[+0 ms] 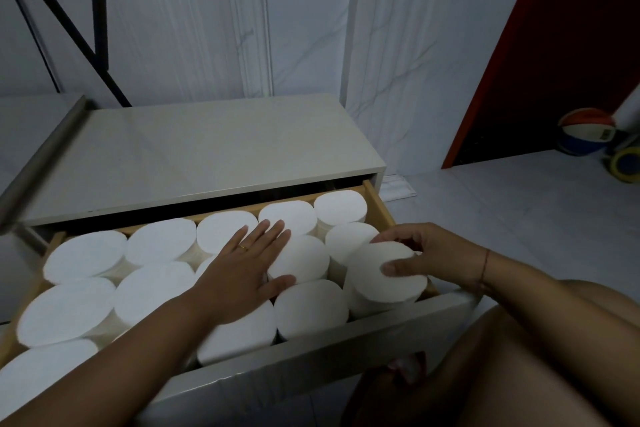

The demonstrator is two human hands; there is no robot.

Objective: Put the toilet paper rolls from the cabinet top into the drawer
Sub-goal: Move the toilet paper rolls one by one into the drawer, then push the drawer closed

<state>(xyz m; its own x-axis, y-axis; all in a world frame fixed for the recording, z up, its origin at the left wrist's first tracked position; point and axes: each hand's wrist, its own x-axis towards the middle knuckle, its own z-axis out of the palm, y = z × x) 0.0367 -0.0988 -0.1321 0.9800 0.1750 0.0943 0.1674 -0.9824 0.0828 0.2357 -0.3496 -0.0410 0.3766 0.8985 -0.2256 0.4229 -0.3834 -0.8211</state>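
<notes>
Head view: I saw right hand curled round a white cylindrical paper roll, probably half-seated in right corner of the wooden drawer; left hand flat on neighbouring rolls. Looked light, squashy: grip sides.

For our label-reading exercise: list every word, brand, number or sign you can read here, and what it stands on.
None can be read.
Red, white and blue ball on the floor: a dark patch, perhaps print, too blurred to read.
White toilet paper rolls, pale wooden drawer, grey cabinet top: no marks visible.
</notes>
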